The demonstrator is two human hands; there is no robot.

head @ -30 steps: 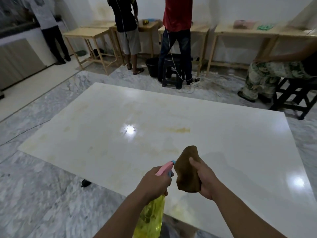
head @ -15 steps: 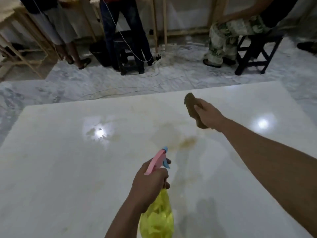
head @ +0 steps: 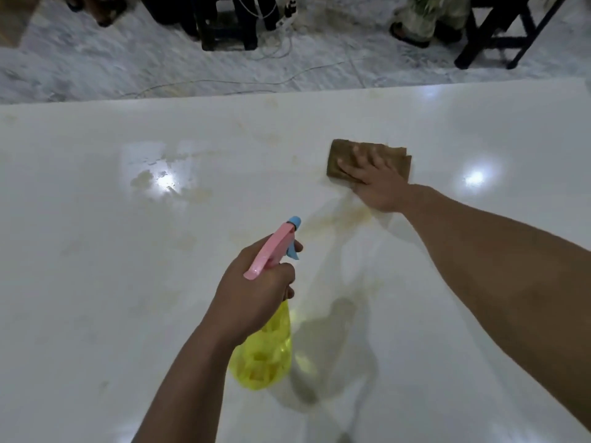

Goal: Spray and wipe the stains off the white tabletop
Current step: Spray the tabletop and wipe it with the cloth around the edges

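Note:
The white tabletop (head: 96, 282) fills most of the view and carries faint yellowish stains, one smear (head: 351, 215) just below my right hand and others (head: 144, 179) near a light glare at left. My right hand (head: 374, 180) lies flat with fingers spread on a folded brown cloth (head: 342, 158), pressing it onto the table at centre right. My left hand (head: 256, 295) grips a spray bottle (head: 265, 356) with a yellow body, pink head and blue nozzle, held above the table's middle, nozzle aimed toward the smear.
Beyond the table's far edge is grey marble floor (head: 96, 65) with loose cables (head: 224, 84). A dark stool (head: 224, 24) stands at top centre. A seated person's feet (head: 415, 27) and a dark chair frame (head: 499, 36) are at top right.
My right hand went from holding the cloth up in the air to laying it flat on the table farther right. The view tipped down over the table.

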